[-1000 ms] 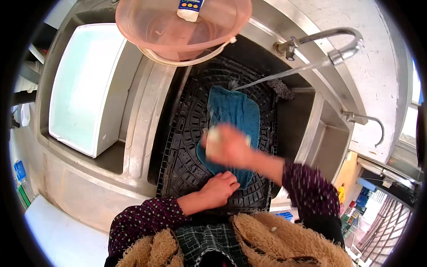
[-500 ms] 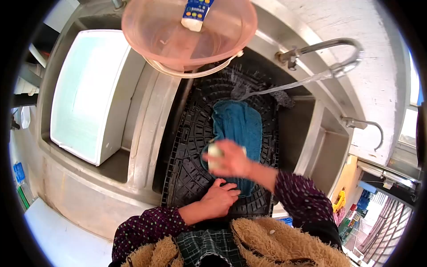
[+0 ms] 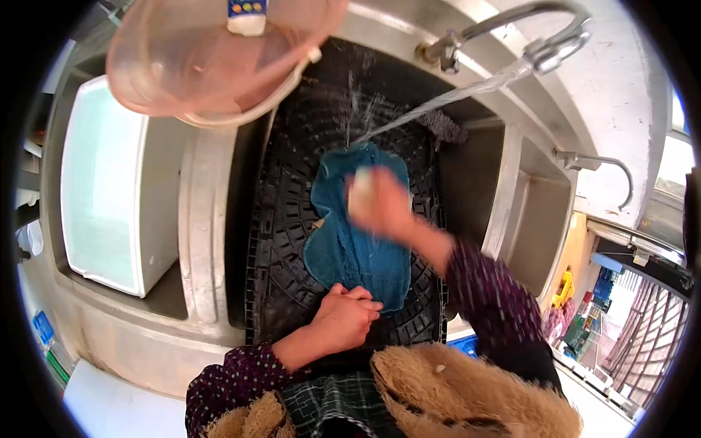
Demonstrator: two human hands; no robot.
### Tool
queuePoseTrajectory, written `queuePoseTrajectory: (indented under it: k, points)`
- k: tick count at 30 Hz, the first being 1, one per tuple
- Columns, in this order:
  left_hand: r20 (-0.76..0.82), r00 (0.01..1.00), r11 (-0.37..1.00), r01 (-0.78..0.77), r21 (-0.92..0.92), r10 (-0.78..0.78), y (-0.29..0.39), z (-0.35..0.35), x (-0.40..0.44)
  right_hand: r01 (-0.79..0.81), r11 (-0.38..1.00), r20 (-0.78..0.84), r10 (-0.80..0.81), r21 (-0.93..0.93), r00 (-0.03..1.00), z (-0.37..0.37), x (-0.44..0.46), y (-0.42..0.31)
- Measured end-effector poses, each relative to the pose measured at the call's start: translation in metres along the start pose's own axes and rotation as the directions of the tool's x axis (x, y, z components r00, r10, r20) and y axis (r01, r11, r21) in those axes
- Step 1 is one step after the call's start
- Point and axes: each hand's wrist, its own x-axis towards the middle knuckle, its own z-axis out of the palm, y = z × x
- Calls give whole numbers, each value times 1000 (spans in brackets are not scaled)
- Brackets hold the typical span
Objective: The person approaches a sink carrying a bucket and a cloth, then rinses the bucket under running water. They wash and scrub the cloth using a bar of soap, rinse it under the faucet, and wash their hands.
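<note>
A wet blue cloth (image 3: 358, 255) lies spread on a black ribbed plastic crate (image 3: 281, 255) in the sink. My right hand (image 3: 383, 204), blurred by motion, is closed on a pale block over the upper part of the cloth. Near the cloth's lower left edge, my left hand (image 3: 343, 318) has its fingers bent together and touching the cloth; whether it pinches the edge cannot be made out. Water (image 3: 445, 98) streams from the curved tap (image 3: 544, 44) and lands by the cloth's top edge.
A pink translucent bucket (image 3: 168, 66) with a blue and white packet (image 3: 247, 18) in it is at the upper left. A white tub (image 3: 102, 190) sits in the left basin. Behind the crate lies a dark grey scrubber (image 3: 442, 125). A second tap (image 3: 602, 162) is at the right.
My right hand has moved up over the cloth with the pale block. The view has shifted, so the bucket and tub appear further left. My left hand stays near the cloth's lower edge.
</note>
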Motion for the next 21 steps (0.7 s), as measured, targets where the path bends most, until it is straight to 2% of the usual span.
queuePoseTrajectory:
  k: [1, 2, 4, 6, 8, 9, 10, 11, 12, 13, 14, 15, 16, 17, 18, 19, 20, 21]
  points:
    - [-42, 999, 1000, 3, -18, -4, 5, 0, 1, -203, 976, -58, 199, -79, 978, 10, 32, 36]
    - [-95, 995, 1000, 13, -16, -14, -3, -2, 5, -210, 968, -118, 195, -135, 974, 23, 58, 74]
    - [-90, 996, 1000, 16, 12, -15, 3, 0, 4, -332, 939, -164, 315, -92, 935, 36, 75, 111]
    - [-152, 987, 997, 51, -53, -58, -5, -1, 7, -302, 938, -144, 279, -172, 949, 22, 58, 89]
    - [-174, 984, 998, 19, -62, -30, -4, -1, 6, -384, 923, 42, 382, 33, 923, -23, 24, -3]
    - [-136, 990, 997, 27, -71, -37, -3, -4, 9, -293, 956, 134, 287, 30, 949, -35, -5, -34]
    - [-84, 995, 996, 42, -83, -49, -5, -6, 13, -217, 969, 83, 208, 117, 975, -32, -41, -59]
    - [-40, 997, 996, 58, -64, -60, -3, -12, 15, -14, 997, 112, 6, 72, 994, -37, -61, -76]
    - [-70, 997, 999, 27, -40, -30, -5, -8, 15, 92, 995, 31, -93, 34, 995, -34, -54, -64]
    - [-77, 996, 999, 31, -33, -33, -3, -11, 16, -186, 982, -29, 185, -22, 982, -18, -33, -39]
    - [-77, 996, 999, 37, -26, -39, 0, -10, 17, -457, 887, -96, 451, -57, 887, 1, -4, -1]
    - [-75, 996, 999, 53, -14, -54, 0, -7, 20, -302, 926, -260, 242, -224, 935, 10, 25, 45]
    - [-122, 992, 999, 23, -42, -28, -6, -9, 23, -294, 926, -281, 224, -238, 933, 18, 47, 74]
    - [-145, 989, 997, -12, -75, 1, -4, -15, 19, -352, 915, -148, 327, -199, 933, 16, 58, 87]
    - [-20, 999, 968, 29, -248, -35, -13, -28, 22, -493, 858, 104, 509, -143, 855, -2, 67, 87]
    - [90, 995, 909, 82, -409, -49, -29, -47, 35, -583, 801, 148, 598, -134, 788, -19, 67, 85]
    - [-68, 976, 947, 182, -266, -207, -39, -65, 46, -667, 733, 192, 680, -136, 708, -35, 64, 85]
    - [-291, 933, 967, 242, 76, -211, -48, -94, 68, -667, 733, 177, 680, -137, 711, -42, 55, 89]
